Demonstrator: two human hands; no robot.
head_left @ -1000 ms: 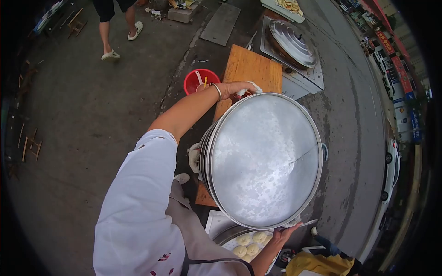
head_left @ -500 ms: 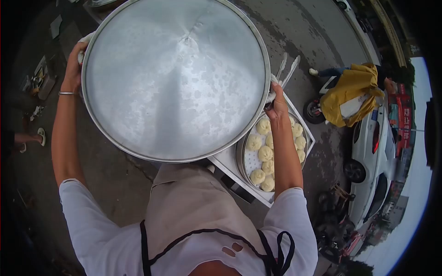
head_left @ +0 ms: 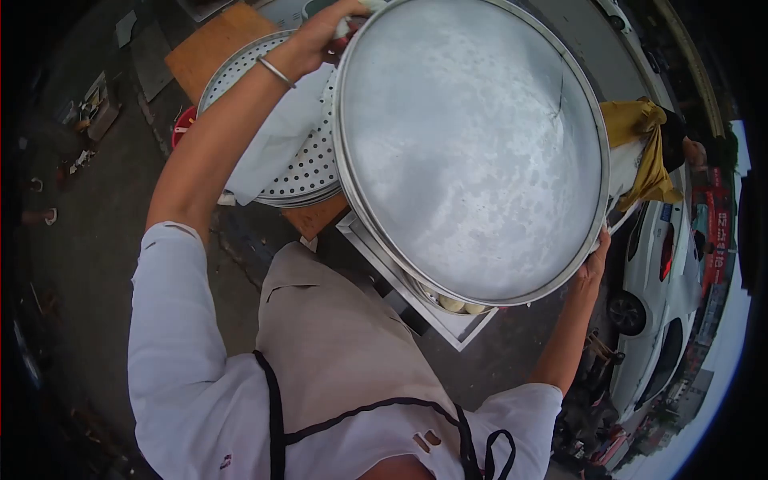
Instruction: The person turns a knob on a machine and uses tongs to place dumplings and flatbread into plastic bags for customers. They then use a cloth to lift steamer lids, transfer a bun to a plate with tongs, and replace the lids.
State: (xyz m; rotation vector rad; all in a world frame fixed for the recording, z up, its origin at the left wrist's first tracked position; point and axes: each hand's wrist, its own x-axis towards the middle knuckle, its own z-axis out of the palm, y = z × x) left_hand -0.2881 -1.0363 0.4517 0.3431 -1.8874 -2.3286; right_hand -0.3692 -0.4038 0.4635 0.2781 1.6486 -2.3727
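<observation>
White car (head_left: 660, 264), biggest thing, parked to the right. Wooden table (head_left: 210, 46) upper left, partly hidden. White-edged stand (head_left: 453, 334) under the lid's lower side.

Lid (head_left: 472, 152): big round metal piece, dull silver w/ pale mottled patches, cloudy shine, shallow cone w/ off-center peak nr the right side & thin dark line beside it. Raised rim all round; 2nd metal rim shows under its left edge. Held up tilted btwn both hands, partly over the stand; contact w/ anything below, can't tell.

Perforated tray (head_left: 306, 164) on the table, dotted w/ round holes, white cloth (head_left: 282, 132) over part. Red basin (head_left: 183, 126) just past the tray, mostly hidden.

L hand (head_left: 326, 34) curled tight on upper left rim, whitish cloth in grip. R hand (head_left: 593, 258) closed on lower right rim, fingertips partly hidden.

Few pale buns (head_left: 452, 304) peek out under the lid's lower edge. Silver bracelet (head_left: 276, 72), L wrist.
</observation>
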